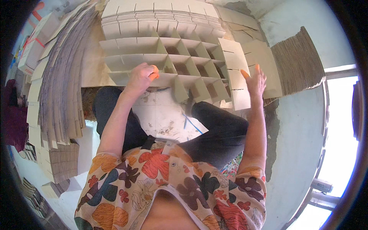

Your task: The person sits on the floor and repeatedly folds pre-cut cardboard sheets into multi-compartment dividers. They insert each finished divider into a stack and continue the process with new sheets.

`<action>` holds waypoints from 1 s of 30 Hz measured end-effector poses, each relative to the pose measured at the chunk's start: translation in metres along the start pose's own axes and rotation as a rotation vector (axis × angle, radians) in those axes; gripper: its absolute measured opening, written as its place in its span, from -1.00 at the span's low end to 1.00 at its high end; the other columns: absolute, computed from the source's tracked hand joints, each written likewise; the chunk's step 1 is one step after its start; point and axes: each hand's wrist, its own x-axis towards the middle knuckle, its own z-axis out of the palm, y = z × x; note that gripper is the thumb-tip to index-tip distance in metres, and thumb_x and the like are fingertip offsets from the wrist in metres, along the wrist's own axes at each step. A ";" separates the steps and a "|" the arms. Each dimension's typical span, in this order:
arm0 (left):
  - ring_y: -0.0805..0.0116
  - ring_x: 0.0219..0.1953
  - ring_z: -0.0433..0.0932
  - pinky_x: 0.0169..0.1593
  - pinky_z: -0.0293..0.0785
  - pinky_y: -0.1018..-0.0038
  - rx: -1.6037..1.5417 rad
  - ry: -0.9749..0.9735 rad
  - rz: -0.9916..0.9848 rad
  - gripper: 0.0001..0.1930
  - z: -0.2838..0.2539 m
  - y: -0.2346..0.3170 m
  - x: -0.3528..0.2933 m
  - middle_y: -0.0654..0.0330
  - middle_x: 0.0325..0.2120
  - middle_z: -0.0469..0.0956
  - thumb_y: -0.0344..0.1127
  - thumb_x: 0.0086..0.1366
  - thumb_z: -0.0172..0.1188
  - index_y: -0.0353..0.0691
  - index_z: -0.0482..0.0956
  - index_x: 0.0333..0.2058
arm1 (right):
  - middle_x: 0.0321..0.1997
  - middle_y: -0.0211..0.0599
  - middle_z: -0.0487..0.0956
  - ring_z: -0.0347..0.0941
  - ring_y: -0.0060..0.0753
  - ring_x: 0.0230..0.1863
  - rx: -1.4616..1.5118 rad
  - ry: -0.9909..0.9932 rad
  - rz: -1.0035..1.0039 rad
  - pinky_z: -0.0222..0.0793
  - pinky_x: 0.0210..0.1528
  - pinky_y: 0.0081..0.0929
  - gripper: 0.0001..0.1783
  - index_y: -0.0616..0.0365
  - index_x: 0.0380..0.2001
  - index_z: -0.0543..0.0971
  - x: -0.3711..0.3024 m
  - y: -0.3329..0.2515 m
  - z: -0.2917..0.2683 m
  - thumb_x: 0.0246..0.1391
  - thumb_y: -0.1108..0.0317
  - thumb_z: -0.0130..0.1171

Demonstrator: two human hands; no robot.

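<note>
Left fingers [154, 73] curl at the cardboard grid [180, 59], grasp unclear; right fingers [257, 70] spread, released, beside 1 slotted strip [235, 81].

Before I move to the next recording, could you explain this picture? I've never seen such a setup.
There's no machine: these are a person's own hands, seen from above by a fisheye camera worn on the head, so straight edges bend. On the work surface lies a cardboard divider grid, with a stack of slotted card behind. The left hand, fingers curled, is at the grid's near side; whether it holds anything is unclear. The right hand, thumb and fingers apart, is at the edge of a slotted strip.
</note>
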 end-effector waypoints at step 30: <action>0.13 -0.41 0.49 -0.31 0.43 0.32 0.230 0.070 0.146 -0.73 -0.063 -0.018 -0.022 0.10 -0.47 0.54 -0.37 -0.08 0.36 -0.27 0.55 -0.36 | -0.12 -0.23 0.57 0.48 -0.52 -0.22 1.175 -0.017 -0.170 0.38 -0.10 -0.62 -0.56 0.20 0.00 0.49 0.017 -0.118 -0.113 0.00 0.39 0.23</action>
